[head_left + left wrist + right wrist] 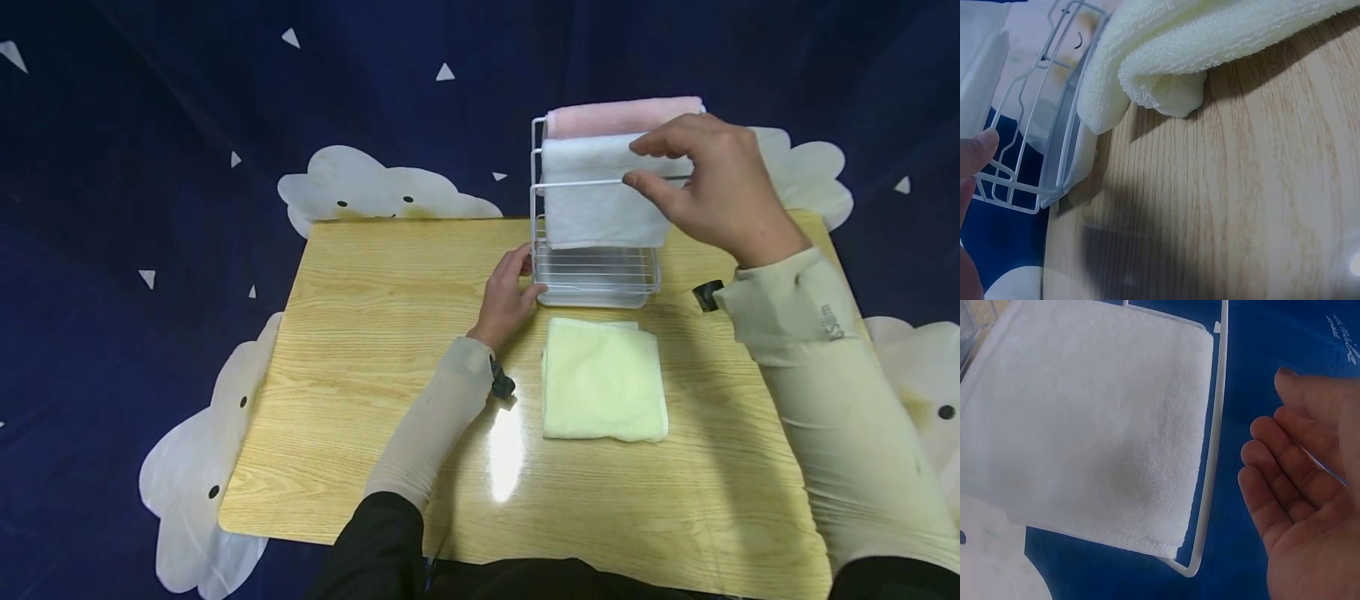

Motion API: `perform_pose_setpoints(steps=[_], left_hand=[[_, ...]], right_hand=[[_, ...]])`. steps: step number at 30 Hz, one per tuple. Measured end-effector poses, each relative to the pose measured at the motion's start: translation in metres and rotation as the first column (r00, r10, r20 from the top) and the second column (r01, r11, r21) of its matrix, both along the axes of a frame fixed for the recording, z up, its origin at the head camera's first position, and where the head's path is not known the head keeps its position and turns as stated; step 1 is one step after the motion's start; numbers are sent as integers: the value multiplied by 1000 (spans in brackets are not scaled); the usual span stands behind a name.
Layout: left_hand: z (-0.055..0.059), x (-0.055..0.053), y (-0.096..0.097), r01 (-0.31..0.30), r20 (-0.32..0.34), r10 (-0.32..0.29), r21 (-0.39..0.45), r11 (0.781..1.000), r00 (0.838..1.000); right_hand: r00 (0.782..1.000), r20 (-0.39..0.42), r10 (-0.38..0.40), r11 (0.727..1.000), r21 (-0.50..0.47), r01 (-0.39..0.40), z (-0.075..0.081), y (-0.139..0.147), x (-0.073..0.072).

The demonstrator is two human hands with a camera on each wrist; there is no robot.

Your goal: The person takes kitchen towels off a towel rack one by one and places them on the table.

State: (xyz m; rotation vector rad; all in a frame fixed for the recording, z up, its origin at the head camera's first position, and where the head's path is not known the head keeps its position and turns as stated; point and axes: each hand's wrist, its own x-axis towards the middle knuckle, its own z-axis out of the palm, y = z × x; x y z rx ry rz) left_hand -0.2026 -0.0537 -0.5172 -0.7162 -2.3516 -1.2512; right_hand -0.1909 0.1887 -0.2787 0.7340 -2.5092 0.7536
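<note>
A white wire rack (577, 182) stands at the back of the table, a shallow tray (592, 297) at its base. Over its upper rails hang a pink towel (622, 117) and, in front of it, a white towel (592, 212). My left hand (504, 300) grips the rack's lower left corner; in the left wrist view its thumb (985, 147) lies on the wire. Beside the white towel's upper right, my right hand (712, 183) holds nothing, thumb and fingers apart. The right wrist view shows those fingers loosely bent, away from the rack's wire. A folded pale yellow towel (603, 379) lies in front of the rack.
The wooden table (390, 333) extends left of the rack and toward me. A dark blue curtain (187, 125) with white clouds hangs close behind the rack. Black wrist devices (501, 381) are strapped at both sleeves.
</note>
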Motion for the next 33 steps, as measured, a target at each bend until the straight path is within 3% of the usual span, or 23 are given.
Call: perform_pose_setpoints(steps=[8,19,33], left_hand=[[0,0,0,-13,11,13,-4,1000,1000],[1,0,0,-15,32,16,-26,1000,999],[4,1,0,-19,56,22,-44,999,998]], right_hand=[[994,99,-54,998,28,52,4,-4,-10],[980,169,-101,992,94,86,8,-10,-24],[953,277,-120,982,174,73,9,-13,-45]])
